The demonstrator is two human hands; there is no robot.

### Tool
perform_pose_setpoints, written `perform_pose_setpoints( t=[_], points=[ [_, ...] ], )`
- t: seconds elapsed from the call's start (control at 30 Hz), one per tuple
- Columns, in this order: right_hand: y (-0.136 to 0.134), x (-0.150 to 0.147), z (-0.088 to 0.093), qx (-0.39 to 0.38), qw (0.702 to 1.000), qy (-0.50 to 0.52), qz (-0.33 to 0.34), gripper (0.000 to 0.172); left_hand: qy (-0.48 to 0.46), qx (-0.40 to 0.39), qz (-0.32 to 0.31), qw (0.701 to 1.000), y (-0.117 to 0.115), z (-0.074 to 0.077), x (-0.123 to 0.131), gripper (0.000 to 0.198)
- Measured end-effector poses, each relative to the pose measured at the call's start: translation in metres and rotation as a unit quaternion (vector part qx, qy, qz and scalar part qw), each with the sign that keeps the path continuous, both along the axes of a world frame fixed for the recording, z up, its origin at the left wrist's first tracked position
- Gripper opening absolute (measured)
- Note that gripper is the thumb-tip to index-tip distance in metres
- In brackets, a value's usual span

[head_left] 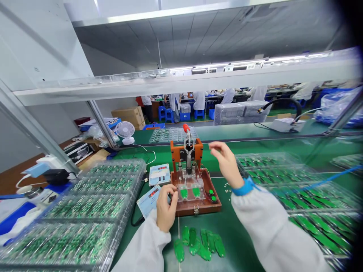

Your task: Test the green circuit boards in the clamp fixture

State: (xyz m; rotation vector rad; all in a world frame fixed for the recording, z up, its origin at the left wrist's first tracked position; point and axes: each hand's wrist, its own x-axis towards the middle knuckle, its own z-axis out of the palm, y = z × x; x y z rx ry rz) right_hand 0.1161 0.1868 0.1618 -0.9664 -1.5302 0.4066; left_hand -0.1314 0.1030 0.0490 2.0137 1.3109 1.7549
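Observation:
A brown test fixture (195,207) stands on the green mat, with a red-knobbed lever (186,129) upright and two small green circuit boards (190,192) under its clear plate. My left hand (165,207) rests against the fixture's front left corner, fingers curled, holding nothing I can see. My right hand (227,162) hovers to the right of the lever, fingers loosely apart and empty, with a blue wrist strap (244,187). Several loose green boards (200,243) lie in front of the fixture.
Stacked clear trays of green boards sit at left (93,211) and right (306,196). Two small digital meters (159,174) lie left of the fixture. A white desk fan (125,131) stands behind. People in white coats work at far benches (198,100).

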Motion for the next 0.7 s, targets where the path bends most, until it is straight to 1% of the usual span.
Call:
perform_pose_setpoints(
  t=[0.1,0.13,0.2,0.27,0.3,0.37,0.43,0.5,0.6,0.7],
  points=[
    [0.040,-0.021,0.054,-0.019,0.999,-0.006,0.037,0.039,-0.021,-0.011,-0.018,1.000,-0.001,-0.006,0.001,0.025],
    [0.051,-0.030,0.070,-0.037,0.998,-0.010,0.055,0.042,-0.022,-0.018,-0.022,0.999,-0.001,-0.009,0.001,0.027],
    [0.068,-0.048,0.094,-0.075,0.992,-0.017,0.100,0.052,-0.025,-0.025,-0.027,0.999,-0.001,-0.013,0.002,0.031],
    [0.073,-0.061,0.113,-0.091,0.986,-0.016,0.139,0.059,-0.028,-0.027,-0.025,0.999,-0.002,-0.015,0.002,0.034],
    [0.069,-0.066,0.120,-0.085,0.985,-0.011,0.150,0.058,-0.030,-0.027,-0.022,0.999,-0.002,-0.016,0.002,0.035],
    [0.052,-0.069,0.129,-0.058,0.986,0.007,0.156,0.048,-0.040,-0.032,-0.014,0.999,-0.002,-0.016,0.002,0.037],
    [0.022,-0.068,0.131,-0.009,0.988,0.020,0.154,0.038,-0.054,-0.040,-0.007,0.998,-0.002,-0.017,0.001,0.040],
    [-0.013,-0.065,0.125,0.061,0.989,0.000,0.138,0.032,-0.066,-0.051,-0.005,0.997,-0.001,-0.017,0.000,0.042],
    [-0.059,-0.062,0.104,0.170,0.979,-0.081,0.083,0.030,-0.098,-0.076,-0.013,0.992,0.001,-0.018,0.000,0.044],
    [-0.083,-0.062,0.075,0.227,0.965,-0.123,0.045,0.037,-0.128,-0.102,-0.017,0.986,0.002,-0.016,0.001,0.046]
  ],
)
